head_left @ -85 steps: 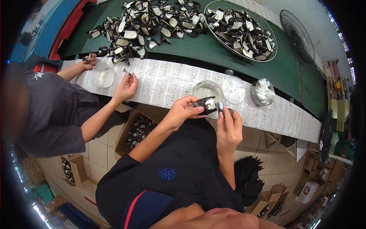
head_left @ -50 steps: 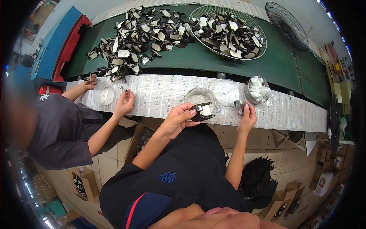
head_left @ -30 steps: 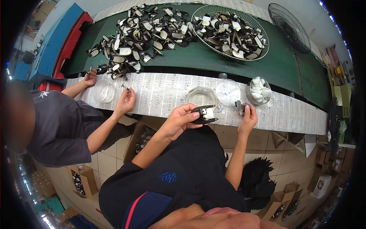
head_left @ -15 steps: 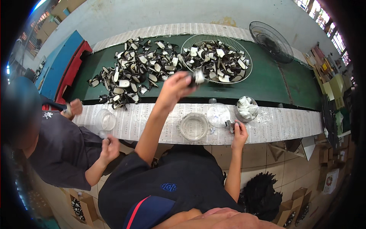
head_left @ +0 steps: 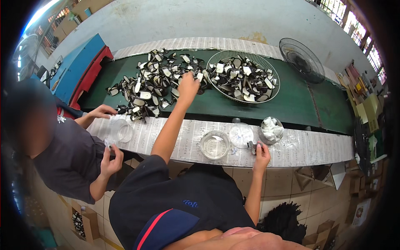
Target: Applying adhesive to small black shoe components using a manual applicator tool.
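My left hand (head_left: 188,88) is over the right side of a loose pile of small black pieces with pale, sole-like faces (head_left: 145,95). Its fingers are curled down among them; what they grip is hidden. Low on the right, my right hand (head_left: 261,155) pinches a small dark piece with a greyish end (head_left: 252,146) above the bench's front edge. Beside that hand stand a round tub of white wads (head_left: 272,130) and a pale round lid-like disc (head_left: 241,136). A clear round bowl (head_left: 215,145) sits left of the disc.
A round wire basket (head_left: 276,85) heaped with similar pieces stands on the green belt (head_left: 298,110). Behind it leans a fan grille (head_left: 302,60). At left, a co-worker's hands (head_left: 111,161) are near another clear tub (head_left: 122,130). A blue-and-red panel (head_left: 79,71) borders the belt.
My left hand has moved left from near the basket to the loose pile; the black piece and white wad it held no longer show. My right hand stays nearly still. The co-worker's hands have shifted.
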`<state>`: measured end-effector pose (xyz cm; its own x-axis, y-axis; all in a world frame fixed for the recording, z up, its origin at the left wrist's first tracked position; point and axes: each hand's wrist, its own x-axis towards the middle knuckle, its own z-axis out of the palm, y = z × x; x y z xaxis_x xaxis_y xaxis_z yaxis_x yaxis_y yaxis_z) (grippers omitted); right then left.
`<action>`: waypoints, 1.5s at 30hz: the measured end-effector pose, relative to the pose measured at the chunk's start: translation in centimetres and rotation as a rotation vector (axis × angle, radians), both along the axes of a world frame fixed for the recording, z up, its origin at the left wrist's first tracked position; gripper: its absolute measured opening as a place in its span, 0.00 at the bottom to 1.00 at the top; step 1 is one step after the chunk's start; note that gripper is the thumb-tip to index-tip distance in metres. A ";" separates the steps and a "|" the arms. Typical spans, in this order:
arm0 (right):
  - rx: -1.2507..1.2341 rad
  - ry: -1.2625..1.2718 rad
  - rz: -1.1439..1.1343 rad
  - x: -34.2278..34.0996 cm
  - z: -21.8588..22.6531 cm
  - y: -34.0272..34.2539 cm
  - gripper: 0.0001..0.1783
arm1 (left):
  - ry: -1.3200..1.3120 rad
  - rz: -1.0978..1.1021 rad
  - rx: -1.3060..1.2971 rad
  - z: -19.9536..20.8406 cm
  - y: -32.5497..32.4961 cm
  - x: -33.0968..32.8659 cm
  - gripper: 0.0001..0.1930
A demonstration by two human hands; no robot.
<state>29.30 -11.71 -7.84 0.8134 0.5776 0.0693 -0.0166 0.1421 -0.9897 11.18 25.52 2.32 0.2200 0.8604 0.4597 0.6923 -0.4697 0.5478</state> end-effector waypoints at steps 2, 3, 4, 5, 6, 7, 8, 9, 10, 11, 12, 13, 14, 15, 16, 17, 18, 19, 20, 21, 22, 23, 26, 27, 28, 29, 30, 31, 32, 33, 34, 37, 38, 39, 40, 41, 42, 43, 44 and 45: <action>0.014 -0.012 0.004 0.0 0.0 -0.1 0.11 | 0.199 0.219 0.021 -2.8 0.7 -3.9 0.19; 0.026 -0.030 0.024 0.1 -0.1 0.5 0.11 | 0.303 0.291 -0.056 -3.9 1.0 -6.0 0.21; 0.012 -0.033 0.029 0.1 0.0 0.4 0.11 | 0.368 0.297 -0.028 -5.6 1.7 -7.6 0.21; 0.015 -0.030 0.033 0.1 0.2 0.4 0.11 | 0.433 0.301 -0.001 -7.3 2.6 -8.5 0.22; 0.015 -0.028 0.038 0.1 0.1 0.6 0.11 | 0.436 0.310 -0.004 -8.2 2.9 -9.0 0.22; 0.024 -0.023 0.033 0.1 0.1 0.4 0.11 | 0.458 0.291 0.019 -8.6 3.1 -9.0 0.21; 0.038 -0.018 0.034 0.2 0.0 0.4 0.11 | 0.479 0.270 0.043 -8.9 3.3 -9.1 0.20; 0.046 -0.013 0.031 0.1 0.0 0.3 0.11 | 0.484 0.269 0.052 -9.2 3.5 -9.2 0.20; 0.062 -0.022 0.033 0.0 0.2 0.4 0.11 | 0.465 0.289 0.068 -9.3 3.9 -9.0 0.20; 0.079 -0.031 0.035 -0.1 0.5 0.4 0.11 | 0.446 0.308 0.085 -9.3 4.3 -8.9 0.19; 0.085 -0.027 0.029 -0.2 0.8 0.4 0.11 | 0.418 0.343 0.118 -9.3 4.6 -9.0 0.16; 0.085 -0.004 0.039 0.0 1.0 0.2 0.12 | 0.417 0.336 0.124 -9.0 4.7 -8.9 0.16; 0.085 0.020 0.053 0.0 1.2 0.1 0.13 | 0.318 0.336 0.104 -8.6 4.9 -9.3 0.15; 0.089 0.018 0.051 -0.1 1.3 0.3 0.13 | 0.219 0.339 0.083 -8.1 5.2 -9.9 0.15; 0.107 0.036 0.052 -0.2 1.5 0.3 0.13 | 0.182 0.311 0.093 -7.7 5.2 -10.2 0.15; 0.125 0.051 0.058 -0.2 1.6 0.2 0.14 | 0.165 0.270 0.138 -7.3 5.0 -10.5 0.15; 0.124 0.047 0.055 -0.2 1.7 0.1 0.14 | 0.081 0.258 0.245 -7.1 4.6 -10.6 0.15; 0.123 0.053 0.069 -0.2 1.7 0.1 0.14 | -0.004 0.251 0.354 -6.6 4.0 -10.7 0.14; 0.121 0.060 0.084 -0.2 1.6 0.1 0.14 | -0.008 0.254 0.354 -6.1 3.5 -10.8 0.14; 0.119 0.056 0.078 0.0 1.3 -0.1 0.14 | -0.051 0.268 0.438 -5.4 2.9 -10.7 0.14; 0.109 0.047 0.071 0.1 1.0 -0.4 0.14 | -0.093 0.283 0.521 -5.1 2.7 -10.4 0.13; 0.097 0.039 0.063 0.4 0.7 -0.6 0.14 | -0.097 0.276 0.516 -4.7 2.6 -10.0 0.13; 0.105 0.066 0.091 0.1 1.4 0.4 0.15 | -1.077 0.123 -0.338 -4.3 2.3 -12.5 0.12; 0.100 0.070 0.102 -0.2 1.4 0.5 0.15 | -1.076 0.137 -0.335 -4.6 1.7 -13.4 0.12; 0.095 0.069 0.085 -0.1 1.3 0.3 0.15 | -1.248 0.008 -0.443 -4.4 0.2 -13.4 0.11; 0.091 0.067 0.071 0.0 1.3 0.3 0.15 | -1.417 -0.123 -0.548 -4.3 -1.4 -13.5 0.11; 0.089 0.064 0.070 0.0 1.3 0.2 0.15 | -1.405 -0.168 -0.562 -4.6 -3.0 -13.7 0.10; 0.093 0.065 0.042 -0.1 1.2 0.2 0.15 | -1.429 -0.198 -0.604 -4.9 -4.9 -13.9 0.10; 0.098 0.067 0.014 0.0 1.2 0.2 0.14 | -1.452 -0.228 -0.646 -5.4 -6.9 -14.1 0.10; 0.096 0.062 0.020 0.1 1.3 0.1 0.14 | -1.448 -0.197 -0.685 -6.0 -8.8 -14.4 0.10; 0.093 0.059 0.029 0.2 1.4 0.2 0.14 | -1.444 -0.166 -0.723 -6.7 -10.9 -14.7 0.10; 0.093 0.060 0.053 0.3 1.3 0.2 0.15 | -1.363 -0.141 -0.720 -7.7 -16.9 -14.9 0.10; 0.092 0.064 0.068 0.3 1.2 0.3 0.15 | -1.285 -0.156 -0.710 -8.9 -17.9 -15.4 0.10; 0.089 0.055 0.086 0.1 1.1 0.5 0.15 | -1.208 -0.170 -0.699 -10.1 -18.4 -15.8 0.10; 0.107 0.043 0.076 0.1 0.9 0.6 0.16 | -1.117 -0.184 -0.654 -10.3 -19.0 -15.7 0.10; 0.127 0.031 0.067 0.1 0.8 0.6 0.17 | -1.139 -0.167 -0.645 -10.4 -19.4 -15.6 0.10; 0.122 0.017 0.093 0.2 0.9 0.6 0.17 | -1.081 -0.245 -0.628 -10.4 -19.2 -15.5 0.10; 0.148 0.046 0.104 0.2 0.8 0.4 0.18 | -1.021 -0.315 -0.614 -10.1 -19.2 -15.6 0.10; 0.178 0.077 0.122 0.0 0.9 0.5 0.19 | -1.009 -0.337 -0.590 -10.2 -18.9 -15.8 0.10; 0.175 0.069 0.157 -0.2 0.9 0.3 0.19 | -1.036 -0.342 -0.604 -10.4 -19.0 -16.0 0.10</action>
